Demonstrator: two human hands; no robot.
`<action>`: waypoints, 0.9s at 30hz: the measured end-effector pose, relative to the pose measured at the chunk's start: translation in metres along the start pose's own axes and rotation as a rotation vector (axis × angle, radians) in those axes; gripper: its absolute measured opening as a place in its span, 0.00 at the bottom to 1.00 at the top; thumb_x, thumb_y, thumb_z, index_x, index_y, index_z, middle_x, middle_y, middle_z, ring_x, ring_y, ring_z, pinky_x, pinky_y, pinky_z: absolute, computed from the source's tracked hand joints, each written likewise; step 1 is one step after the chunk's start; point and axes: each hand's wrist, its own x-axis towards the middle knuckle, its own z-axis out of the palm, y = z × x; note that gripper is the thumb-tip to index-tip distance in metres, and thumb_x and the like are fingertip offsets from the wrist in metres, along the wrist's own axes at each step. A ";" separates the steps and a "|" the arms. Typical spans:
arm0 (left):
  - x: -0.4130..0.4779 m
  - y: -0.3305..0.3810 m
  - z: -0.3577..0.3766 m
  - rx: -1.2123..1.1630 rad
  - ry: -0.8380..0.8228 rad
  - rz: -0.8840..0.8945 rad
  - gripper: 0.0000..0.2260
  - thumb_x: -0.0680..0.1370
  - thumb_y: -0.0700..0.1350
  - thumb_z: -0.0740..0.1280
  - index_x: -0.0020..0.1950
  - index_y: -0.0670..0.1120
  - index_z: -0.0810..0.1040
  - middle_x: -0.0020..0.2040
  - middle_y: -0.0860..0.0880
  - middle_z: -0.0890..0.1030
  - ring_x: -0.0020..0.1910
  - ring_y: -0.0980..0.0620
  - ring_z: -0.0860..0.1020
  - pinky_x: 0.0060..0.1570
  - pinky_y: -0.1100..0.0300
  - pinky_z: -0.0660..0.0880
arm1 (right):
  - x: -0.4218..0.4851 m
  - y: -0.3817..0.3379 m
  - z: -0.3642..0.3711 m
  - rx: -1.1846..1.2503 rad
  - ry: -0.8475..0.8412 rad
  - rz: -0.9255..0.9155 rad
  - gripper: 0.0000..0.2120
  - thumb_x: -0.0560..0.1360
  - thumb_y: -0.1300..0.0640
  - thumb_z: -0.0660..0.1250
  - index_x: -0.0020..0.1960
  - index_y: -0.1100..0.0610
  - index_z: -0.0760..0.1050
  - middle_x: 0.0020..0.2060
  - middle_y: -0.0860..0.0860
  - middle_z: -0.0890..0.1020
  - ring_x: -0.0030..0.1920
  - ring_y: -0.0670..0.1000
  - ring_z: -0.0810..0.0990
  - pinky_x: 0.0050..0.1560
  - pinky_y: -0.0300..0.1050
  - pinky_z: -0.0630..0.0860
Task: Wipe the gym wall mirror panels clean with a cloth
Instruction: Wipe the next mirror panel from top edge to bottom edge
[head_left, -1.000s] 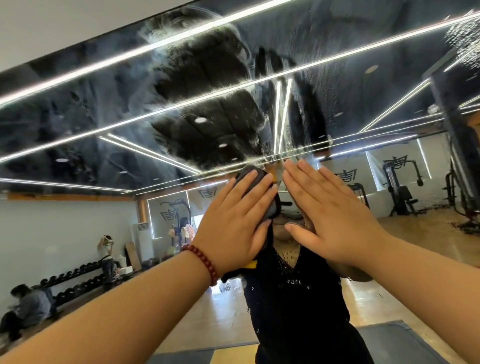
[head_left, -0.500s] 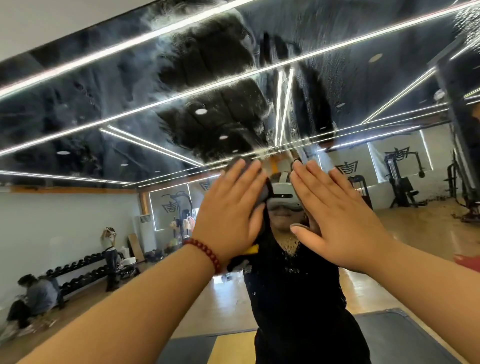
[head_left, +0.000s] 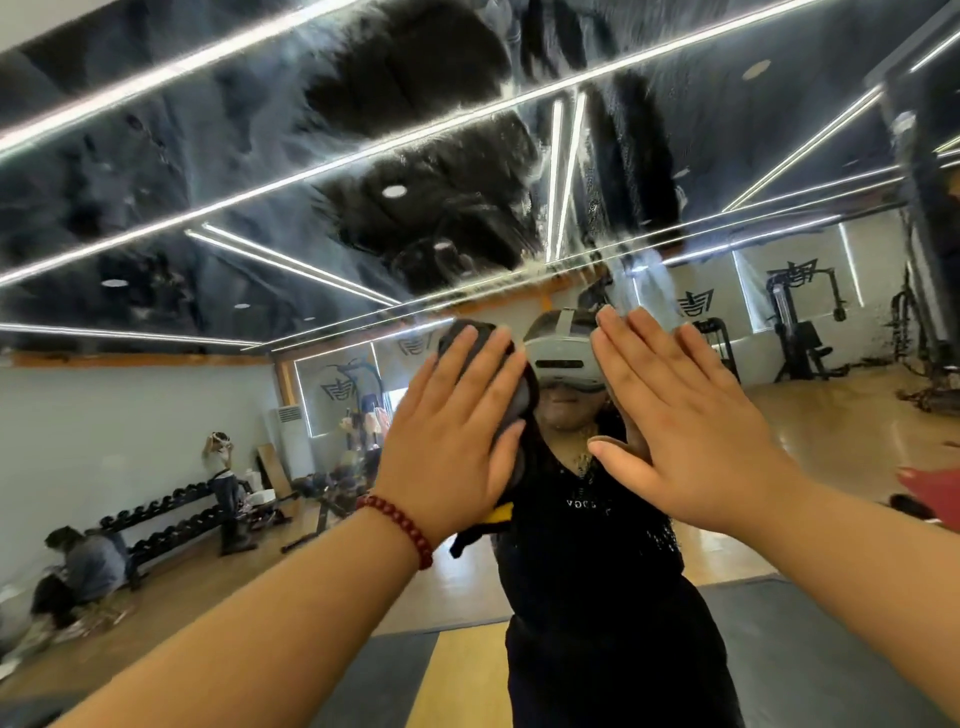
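Note:
The wall mirror fills the view, its upper part hazy with smeared streaks around darker wiped patches. My left hand, with a red bead bracelet at the wrist, presses a dark grey cloth flat against the glass with straight fingers. The cloth shows above the fingertips and along the hand's right side, with a yellow bit below the palm. My right hand lies flat on the mirror just to the right, fingers straight and together, holding nothing.
The mirror reflects me in a black top with a headset, a dumbbell rack with people at lower left, weight machines at right, a wooden floor and grey and yellow mats.
Both hands have slid downward on the mirror, the left one taking the cloth with it. More of the smeared glass now shows above them, and my reflected headset has come into sight.

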 end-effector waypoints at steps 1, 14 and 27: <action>0.001 0.003 0.000 -0.032 0.012 -0.081 0.26 0.81 0.53 0.54 0.77 0.45 0.64 0.78 0.46 0.63 0.78 0.45 0.56 0.77 0.49 0.49 | 0.000 0.000 0.000 -0.005 0.000 0.001 0.40 0.77 0.39 0.54 0.81 0.60 0.51 0.80 0.54 0.51 0.80 0.52 0.47 0.78 0.52 0.42; -0.033 0.014 0.007 -0.003 -0.009 0.071 0.25 0.81 0.52 0.55 0.77 0.46 0.65 0.77 0.46 0.65 0.77 0.45 0.58 0.78 0.49 0.48 | -0.006 -0.012 0.008 -0.036 0.012 0.066 0.39 0.78 0.38 0.51 0.81 0.59 0.49 0.81 0.54 0.49 0.80 0.54 0.46 0.78 0.53 0.38; -0.053 0.032 0.016 -0.081 0.004 -0.126 0.27 0.80 0.53 0.56 0.77 0.46 0.65 0.78 0.46 0.62 0.78 0.45 0.56 0.75 0.45 0.52 | -0.022 -0.026 0.017 -0.061 0.078 0.096 0.38 0.80 0.39 0.51 0.80 0.62 0.51 0.80 0.56 0.51 0.80 0.55 0.48 0.79 0.56 0.46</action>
